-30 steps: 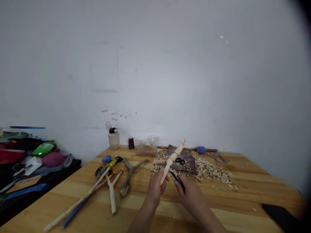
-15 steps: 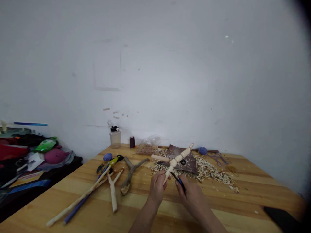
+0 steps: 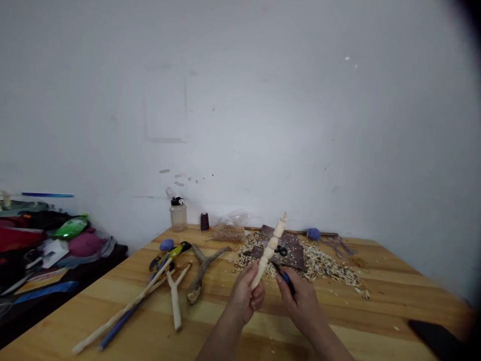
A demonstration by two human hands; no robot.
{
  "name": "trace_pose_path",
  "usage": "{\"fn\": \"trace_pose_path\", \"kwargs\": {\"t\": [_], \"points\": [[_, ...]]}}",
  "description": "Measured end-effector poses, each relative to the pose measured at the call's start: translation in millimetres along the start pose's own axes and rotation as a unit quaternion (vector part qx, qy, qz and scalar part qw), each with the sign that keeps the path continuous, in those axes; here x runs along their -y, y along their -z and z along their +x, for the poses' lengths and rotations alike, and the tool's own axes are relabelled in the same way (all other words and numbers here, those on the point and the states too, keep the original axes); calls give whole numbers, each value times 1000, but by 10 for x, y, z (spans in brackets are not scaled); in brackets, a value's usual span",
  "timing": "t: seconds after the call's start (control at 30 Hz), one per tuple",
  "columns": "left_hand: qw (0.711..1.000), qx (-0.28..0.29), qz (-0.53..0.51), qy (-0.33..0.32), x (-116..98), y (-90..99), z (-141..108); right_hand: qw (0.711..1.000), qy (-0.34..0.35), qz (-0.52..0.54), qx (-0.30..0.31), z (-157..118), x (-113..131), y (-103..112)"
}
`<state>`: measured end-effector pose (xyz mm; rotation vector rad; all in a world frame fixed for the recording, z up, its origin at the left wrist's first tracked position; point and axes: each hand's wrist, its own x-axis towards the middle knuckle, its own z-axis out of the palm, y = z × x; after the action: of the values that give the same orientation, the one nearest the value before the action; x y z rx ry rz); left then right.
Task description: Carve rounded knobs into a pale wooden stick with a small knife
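Note:
My left hand [image 3: 246,293] is closed around the lower end of a pale carved stick [image 3: 271,244], which tilts up and to the right and has several rounded segments and a pointed tip. In my right hand [image 3: 302,301] is a knife [image 3: 287,282] with a blue and black handle. Its dark blade points up and left, close to the stick's lower part; whether it touches cannot be made out. Behind the stick lies a dark sheet [image 3: 295,254] strewn with wood shavings [image 3: 326,265], with a small black ring-shaped object [image 3: 281,250] on it.
Left on the table [image 3: 210,336] lie a forked peeled stick [image 3: 175,301], a forked bark branch [image 3: 203,273] and long sticks [image 3: 116,317]. Along the back stand a bottle [image 3: 178,215], a thread spool [image 3: 204,221] and a plastic bag [image 3: 228,229]. A black flat object [image 3: 436,338] is at right.
The carved stick has turned more upright, and its side branch no longer shows. My right hand and the knife have moved slightly right.

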<state>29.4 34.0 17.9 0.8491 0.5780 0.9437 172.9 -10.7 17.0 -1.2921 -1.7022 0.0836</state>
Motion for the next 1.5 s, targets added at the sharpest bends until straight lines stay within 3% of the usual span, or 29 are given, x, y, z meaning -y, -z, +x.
{"fn": "trace_pose_path", "kwargs": {"t": [0.13, 0.4, 0.53, 0.73, 0.83, 1.0, 1.2, 1.5], "points": [[999, -20, 7, -36, -7, -5, -4, 997, -43, 54, -31, 20, -67, -17], [995, -55, 11, -79, 16, -4, 19, 996, -53, 54, -36, 13, -85, -54], [997, -47, -3, -59, 13, 10, 21, 999, -28, 14, -35, -2, -80, -66], [1000, 19, -16, -19, -25, 50, 27, 999, 7, -43, -14, -24, -80, -73], [1000, -4, -9, -18, 2, 48, 45, 998, -3, -59, 2, -31, -91, -76], [996, -12, 35, -83, 33, 28, 42, 998, 18, -55, 21, -30, -126, -105], [997, 6, 22, -70, 26, 20, 33, 998, 32, -52, 21, -24, -115, -99], [995, -30, 52, -75, 3, 21, 22, 984, 65, -159, 35, -27, -104, -75]]}}
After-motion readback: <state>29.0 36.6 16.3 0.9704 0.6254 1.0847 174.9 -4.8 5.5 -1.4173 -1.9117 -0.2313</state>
